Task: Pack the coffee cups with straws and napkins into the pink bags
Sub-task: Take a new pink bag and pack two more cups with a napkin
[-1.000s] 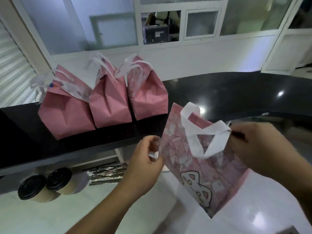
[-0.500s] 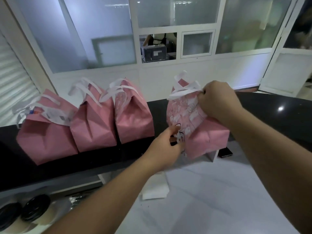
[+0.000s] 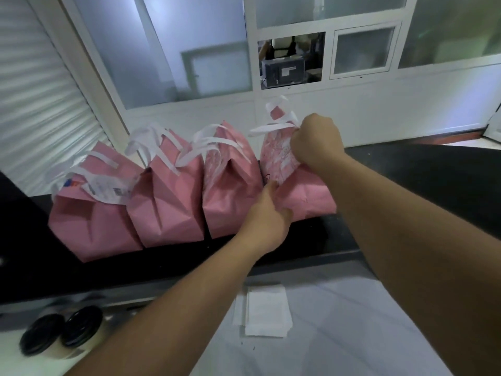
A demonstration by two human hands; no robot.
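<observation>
My right hand (image 3: 315, 143) is curled into a fist around the gathered top of the fourth pink paper bag with white ribbon handles (image 3: 303, 194), pinching its patterned upper panel just below the handles. My left hand (image 3: 267, 213) presses against the lower front corner of that same bag, thumb out toward the bag's base; how its fingers lie on the far side I cannot tell. The bag stands upright on the black glossy counter ledge (image 3: 433, 180), at the right end of a row, touching the third pink bag (image 3: 230, 196); beside that stand the second pink bag (image 3: 168, 207) and the first pink bag with a printed receipt slip on it (image 3: 92, 221). On the white lower worktop (image 3: 339, 335) lies a small stack of white paper napkins (image 3: 267, 310). At the lower left, two cream paper coffee cups with black lids (image 3: 65, 332) lie on their sides, touching each other.
</observation>
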